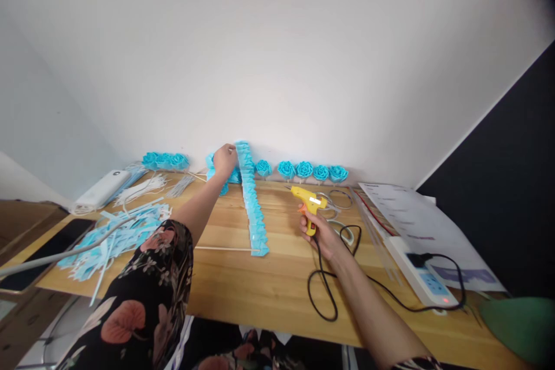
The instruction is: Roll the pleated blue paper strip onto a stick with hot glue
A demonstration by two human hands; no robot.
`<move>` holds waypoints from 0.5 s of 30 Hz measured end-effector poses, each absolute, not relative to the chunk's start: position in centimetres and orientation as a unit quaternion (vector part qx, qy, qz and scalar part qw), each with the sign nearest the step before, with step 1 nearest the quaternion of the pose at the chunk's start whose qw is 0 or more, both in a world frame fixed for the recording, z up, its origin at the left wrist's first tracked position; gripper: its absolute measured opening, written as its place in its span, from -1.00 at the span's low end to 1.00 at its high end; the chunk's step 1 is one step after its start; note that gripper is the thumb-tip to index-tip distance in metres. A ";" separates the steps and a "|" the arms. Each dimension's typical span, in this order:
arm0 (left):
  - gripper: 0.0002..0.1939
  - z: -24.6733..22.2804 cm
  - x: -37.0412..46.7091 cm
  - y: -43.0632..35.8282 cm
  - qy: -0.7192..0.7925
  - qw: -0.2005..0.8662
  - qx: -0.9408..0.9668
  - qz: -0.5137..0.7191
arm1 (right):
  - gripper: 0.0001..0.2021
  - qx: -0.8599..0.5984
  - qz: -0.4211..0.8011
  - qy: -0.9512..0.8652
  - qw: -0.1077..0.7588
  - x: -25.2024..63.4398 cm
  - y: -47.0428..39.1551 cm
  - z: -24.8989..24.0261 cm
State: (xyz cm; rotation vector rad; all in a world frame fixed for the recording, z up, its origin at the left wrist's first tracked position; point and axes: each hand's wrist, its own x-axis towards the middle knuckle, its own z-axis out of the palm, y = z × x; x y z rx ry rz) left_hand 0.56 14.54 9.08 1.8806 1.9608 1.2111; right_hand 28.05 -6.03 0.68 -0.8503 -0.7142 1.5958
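Note:
My right hand (319, 233) is wrapped round the grip of a yellow hot glue gun (309, 199), its nozzle pointing left. At the back of the table, my left hand (225, 160) is closed with its fingertips at the upper end of a light-blue pleated strip (251, 196). The strip stretches from there toward me, and its lower end meets a thin wooden stick (225, 249) lying crosswise. More blue ruffled pieces (211, 173) lie behind and below my left hand, partly hidden by it.
Blue flowers (304, 170) line the wall. Blue and white paper strips (117, 237), a phone (47, 248) and a white device (102, 191) lie left. Right are a power strip (418, 272), printed sheet (416, 219), clear sticks (377, 237) and the gun's looping black cord (309, 289).

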 end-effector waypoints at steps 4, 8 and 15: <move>-0.68 9.1 0.2 14.5 0.653 0.087 0.630 0.412 | -0.67 -0.365 0.681 -0.294 0.563 28.3 -6.0 0.6; -0.66 9.1 0.0 14.3 0.651 0.081 0.633 0.412 | -0.67 -0.368 0.676 -0.293 0.567 28.4 -6.1 0.7; -0.68 9.2 0.0 14.2 0.643 0.082 0.640 0.412 | -0.67 -0.365 0.682 -0.284 0.567 28.8 -6.0 0.2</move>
